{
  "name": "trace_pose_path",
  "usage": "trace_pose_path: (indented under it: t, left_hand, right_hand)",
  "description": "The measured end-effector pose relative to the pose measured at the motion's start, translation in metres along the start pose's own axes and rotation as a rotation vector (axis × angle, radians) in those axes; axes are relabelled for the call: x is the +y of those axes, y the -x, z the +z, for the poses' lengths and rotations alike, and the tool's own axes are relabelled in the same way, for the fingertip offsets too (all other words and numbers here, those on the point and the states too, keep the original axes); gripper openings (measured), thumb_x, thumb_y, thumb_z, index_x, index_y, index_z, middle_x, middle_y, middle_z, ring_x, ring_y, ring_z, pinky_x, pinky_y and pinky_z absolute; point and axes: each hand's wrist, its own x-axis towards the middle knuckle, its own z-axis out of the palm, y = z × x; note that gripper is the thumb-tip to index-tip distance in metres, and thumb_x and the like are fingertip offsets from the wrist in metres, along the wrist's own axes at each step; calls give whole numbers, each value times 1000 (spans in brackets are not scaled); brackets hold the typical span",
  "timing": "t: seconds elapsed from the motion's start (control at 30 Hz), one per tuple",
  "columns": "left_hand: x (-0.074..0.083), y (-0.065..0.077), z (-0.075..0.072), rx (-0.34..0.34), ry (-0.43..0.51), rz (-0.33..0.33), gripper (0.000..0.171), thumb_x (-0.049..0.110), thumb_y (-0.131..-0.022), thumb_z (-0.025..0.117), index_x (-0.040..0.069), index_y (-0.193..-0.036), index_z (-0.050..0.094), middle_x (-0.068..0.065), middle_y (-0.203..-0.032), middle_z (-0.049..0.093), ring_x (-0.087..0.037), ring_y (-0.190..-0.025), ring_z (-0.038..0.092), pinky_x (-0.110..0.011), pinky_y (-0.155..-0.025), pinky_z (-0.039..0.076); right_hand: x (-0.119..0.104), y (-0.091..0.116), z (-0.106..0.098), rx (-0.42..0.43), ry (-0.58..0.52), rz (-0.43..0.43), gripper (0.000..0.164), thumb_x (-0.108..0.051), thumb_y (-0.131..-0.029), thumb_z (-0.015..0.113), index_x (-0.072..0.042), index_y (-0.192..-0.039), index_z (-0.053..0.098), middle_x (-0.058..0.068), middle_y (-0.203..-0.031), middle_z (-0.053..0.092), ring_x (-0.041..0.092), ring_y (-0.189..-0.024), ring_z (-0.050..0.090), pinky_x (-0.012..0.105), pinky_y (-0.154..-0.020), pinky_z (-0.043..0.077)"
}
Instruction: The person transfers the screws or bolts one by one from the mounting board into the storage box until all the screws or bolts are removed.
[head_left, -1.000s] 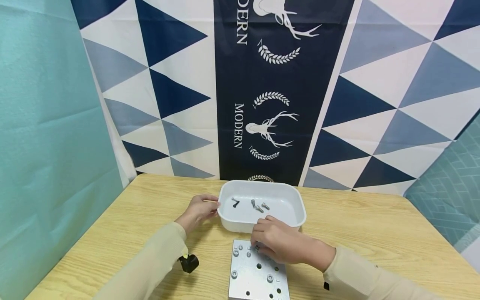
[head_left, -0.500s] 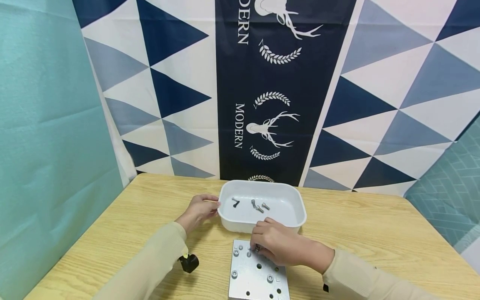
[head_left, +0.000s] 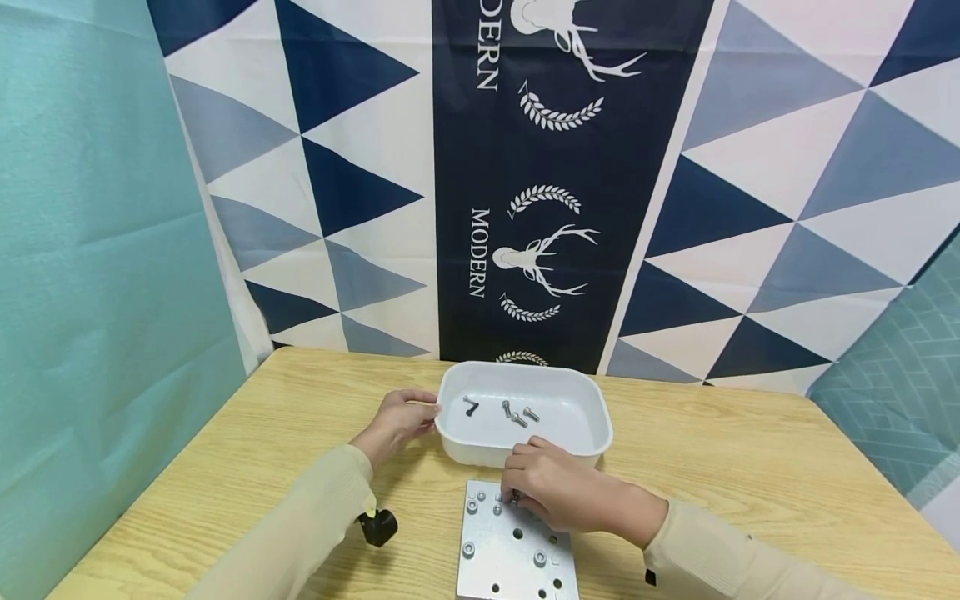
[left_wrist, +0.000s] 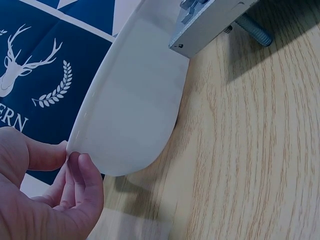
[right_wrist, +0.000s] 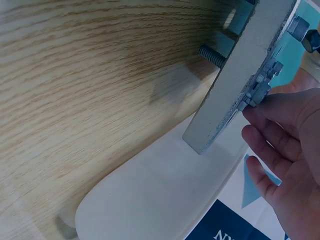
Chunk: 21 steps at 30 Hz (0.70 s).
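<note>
My left hand (head_left: pixel 402 418) pinches the rim at the left end of a white plastic tub (head_left: pixel 476 452); the left wrist view shows thumb and fingers on that rim. At the far edge of a thick metal plate (head_left: pixel 506 571), my right hand (head_left: pixel 558 483) pinches the head of a socket-head screw (head_left: pixel 515 497). Its fingertips partly hide that screw. Several other screws, such as a large one (head_left: pixel 540 557), sit in the plate beside open holes. In the right wrist view a threaded shank (right_wrist: pixel 212 56) sticks out under the plate (right_wrist: pixel 225 95).
Inside the tub lie several loose silver screws (head_left: pixel 519 420) and a black screw (head_left: pixel 472 409). The tub stands just beyond the plate on a wooden table (head_left: pixel 712 467). A patterned cloth (head_left: pixel 367 275) hangs behind the table. A black wrist camera (head_left: pixel 378 527) hangs below the left sleeve.
My right hand has shifted very slightly at the same screw. The left hand, the tub and the plate stay where they were.
</note>
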Motion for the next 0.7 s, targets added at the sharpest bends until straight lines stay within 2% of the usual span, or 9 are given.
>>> trace_pose_path:
  t: [0.2, 0.7]
  left_hand:
    - [-2, -1, 1, -3, 5, 1, 23, 0, -89, 63, -4, -111, 61, -14, -98, 62, -12, -74, 59, -20, -66, 55]
    - [0, 0, 0, -3, 13, 8, 24, 0, -89, 62, -5, -112, 60, -13, -98, 60, -12, -74, 58, -21, -68, 55]
  right_hand:
    - [-1, 0, 0, 5, 13, -4, 16, -15, -79, 76, -20, -91, 67, -12, -86, 65, 4, -85, 56, 20, -76, 45]
    - [1, 0, -1, -6, 10, 28, 13, -16, -82, 73, -21, -92, 67, -13, -87, 65, 3, -86, 55, 21, -79, 46]
